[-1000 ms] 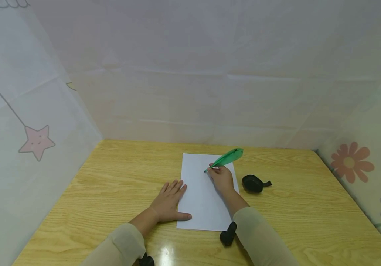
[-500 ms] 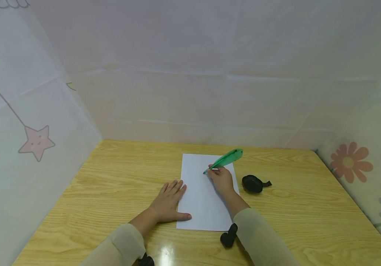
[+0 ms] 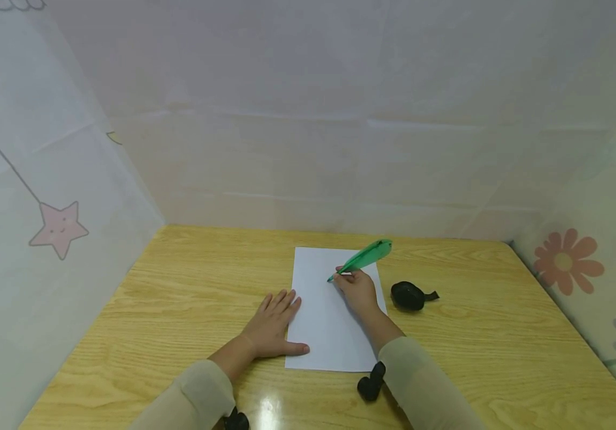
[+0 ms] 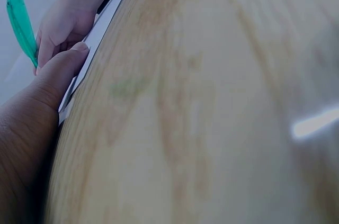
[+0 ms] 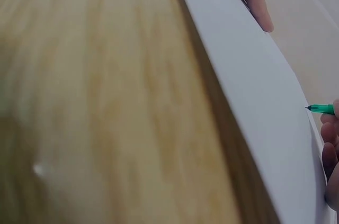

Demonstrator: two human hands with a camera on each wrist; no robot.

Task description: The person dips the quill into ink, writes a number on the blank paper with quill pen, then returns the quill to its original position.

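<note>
My right hand [image 3: 358,292] pinches a green pen [image 3: 367,255] with a broad leaf-shaped top. The pen slants up to the right, its dark tip low at the white sheet of paper [image 3: 321,322]; whether it touches cannot be told. In the right wrist view the pen's point [image 5: 319,108] shows beside the curled fingertips [image 5: 329,133]. My left hand [image 3: 271,328] lies spread at the sheet's left edge, its thumb over the paper and its fingers near the edge. No mark on the paper can be made out.
A black rounded object [image 3: 408,296] with a short tab lies right of the paper on the wooden table [image 3: 195,286]. Black devices [image 3: 370,383] sit at both wrists. Pale printed cloth walls [image 3: 308,173] enclose the back and sides.
The pen tip and right fingers have shifted slightly left and towards me over the paper. My left hand and the sheet stay in place.
</note>
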